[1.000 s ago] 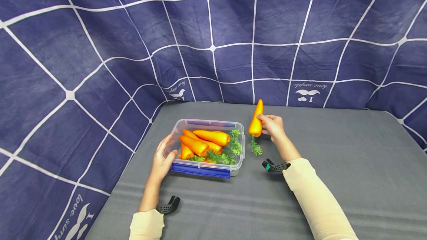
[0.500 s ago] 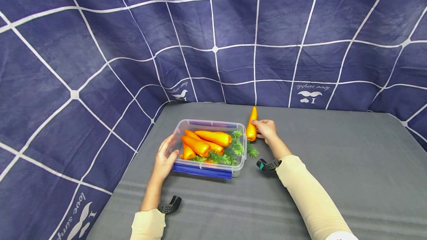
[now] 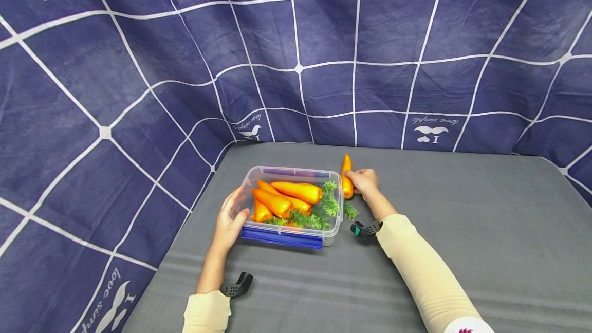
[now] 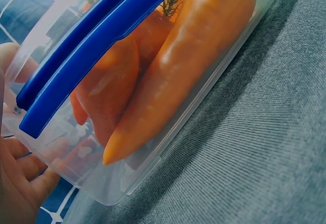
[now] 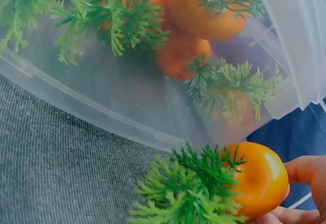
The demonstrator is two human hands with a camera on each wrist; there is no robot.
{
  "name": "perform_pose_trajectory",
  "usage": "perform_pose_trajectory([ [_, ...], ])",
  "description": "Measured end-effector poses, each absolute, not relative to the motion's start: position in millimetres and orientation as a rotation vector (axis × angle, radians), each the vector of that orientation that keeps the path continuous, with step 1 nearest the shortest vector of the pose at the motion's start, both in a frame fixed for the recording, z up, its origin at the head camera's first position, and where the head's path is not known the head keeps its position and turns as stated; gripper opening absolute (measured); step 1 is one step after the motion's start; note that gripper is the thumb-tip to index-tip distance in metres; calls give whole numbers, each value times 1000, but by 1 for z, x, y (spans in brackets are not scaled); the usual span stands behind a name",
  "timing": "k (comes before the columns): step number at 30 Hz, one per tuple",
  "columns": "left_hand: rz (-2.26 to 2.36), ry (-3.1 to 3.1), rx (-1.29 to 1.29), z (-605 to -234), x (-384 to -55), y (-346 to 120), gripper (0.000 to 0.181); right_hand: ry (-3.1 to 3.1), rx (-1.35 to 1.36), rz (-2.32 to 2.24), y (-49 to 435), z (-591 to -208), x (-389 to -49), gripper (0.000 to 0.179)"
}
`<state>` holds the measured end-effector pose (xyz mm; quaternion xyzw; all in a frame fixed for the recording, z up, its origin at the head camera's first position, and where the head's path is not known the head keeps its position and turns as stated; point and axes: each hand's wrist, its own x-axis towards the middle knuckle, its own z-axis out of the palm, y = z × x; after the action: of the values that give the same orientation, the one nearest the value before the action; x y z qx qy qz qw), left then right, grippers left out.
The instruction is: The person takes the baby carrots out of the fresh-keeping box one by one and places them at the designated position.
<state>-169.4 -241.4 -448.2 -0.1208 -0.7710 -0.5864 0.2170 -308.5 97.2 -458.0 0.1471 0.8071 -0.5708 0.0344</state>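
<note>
A clear plastic food container [image 3: 329, 231] with a blue latch [image 3: 282, 239] on its near side stands lidless on the table. Several orange toy carrots [image 3: 273, 202] with leafy green tops [image 3: 316, 220] lie heaped in it. My left hand [image 3: 227, 225] grips its left end, the thumb at the near corner and the fingers along the outer wall. Just outside the right wall, my right hand [image 3: 366, 181] pinches another toy carrot [image 3: 347, 189], tip pointing away from me. Its green top [image 5: 188, 188] hangs toward the near side, close to the container in the right wrist view.
The table has a dark grey cloth [image 3: 444, 220]. Behind and to the left hangs a blue curtain [image 3: 388, 40] with white lines. Each wrist wears a black band [image 3: 238, 285].
My right hand has moved left and slightly nearer with the toy carrot, bringing it up beside the container's right wall. My left hand has kept its grip on the container.
</note>
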Motion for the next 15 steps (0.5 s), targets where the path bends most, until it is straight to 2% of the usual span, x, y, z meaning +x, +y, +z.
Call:
perform_pose_trajectory([
  [8, -1618, -2146, -327, -468, -180, -250, 57, 2747, 469, -1506, 93, -459, -307, 35],
  [15, -1634, -2154, -348, -447, -169, -242, 55, 2800, 462, -1459, 94, -461, -306, 38],
])
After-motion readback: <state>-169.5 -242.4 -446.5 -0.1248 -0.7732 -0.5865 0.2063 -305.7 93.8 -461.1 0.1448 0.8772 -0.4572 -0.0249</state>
